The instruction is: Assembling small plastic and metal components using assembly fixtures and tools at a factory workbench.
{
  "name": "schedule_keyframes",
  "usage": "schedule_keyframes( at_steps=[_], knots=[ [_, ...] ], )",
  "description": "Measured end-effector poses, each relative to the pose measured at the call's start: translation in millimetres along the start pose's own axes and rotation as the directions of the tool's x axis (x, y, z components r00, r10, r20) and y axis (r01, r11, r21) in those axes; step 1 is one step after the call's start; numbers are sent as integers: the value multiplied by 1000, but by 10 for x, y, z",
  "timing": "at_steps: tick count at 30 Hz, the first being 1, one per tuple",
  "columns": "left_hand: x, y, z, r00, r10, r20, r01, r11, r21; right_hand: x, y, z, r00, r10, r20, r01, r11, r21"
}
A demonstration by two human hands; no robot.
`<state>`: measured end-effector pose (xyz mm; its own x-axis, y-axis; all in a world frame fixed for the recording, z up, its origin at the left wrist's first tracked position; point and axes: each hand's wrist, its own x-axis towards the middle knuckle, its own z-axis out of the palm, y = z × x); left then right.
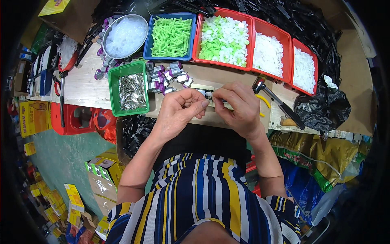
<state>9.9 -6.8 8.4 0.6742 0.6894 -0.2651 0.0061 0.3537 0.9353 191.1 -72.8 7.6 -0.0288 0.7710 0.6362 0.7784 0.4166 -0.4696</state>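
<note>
Both hands pinch one small metal part over the counter (85, 87).
Left hand (178, 110) and right hand (239, 105) meet fingertip to fingertip on the small metal part (209, 94); its long axis lies left-right.

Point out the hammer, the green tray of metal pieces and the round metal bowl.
hammer (259, 84): head view, on its metal head.
green tray of metal pieces (115, 78): head view, on its left rim.
round metal bowl (106, 35): head view, on its left rim.
</note>
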Motion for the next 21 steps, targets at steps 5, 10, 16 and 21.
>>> schedule_keyframes(
  at_steps=[5,10,16,21],
  knots=[
    [11,-10,12,1000,13,8,-13,1000,-10,-7,-22,-25,1000,-19,4,19,1000,-20],
    [-11,-25,-1,998,63,-27,-64,998,-30,-26,-30,-47,998,-39,51,37,999,29],
    [35,-27,-20,767,625,145,-560,542,627,-82,-49,-107,766,534,359,-641,582,500],
    [80,-18,-50,609,713,347,-680,245,690,-60,-18,-169,624,498,602,-747,154,646]
  ],
)
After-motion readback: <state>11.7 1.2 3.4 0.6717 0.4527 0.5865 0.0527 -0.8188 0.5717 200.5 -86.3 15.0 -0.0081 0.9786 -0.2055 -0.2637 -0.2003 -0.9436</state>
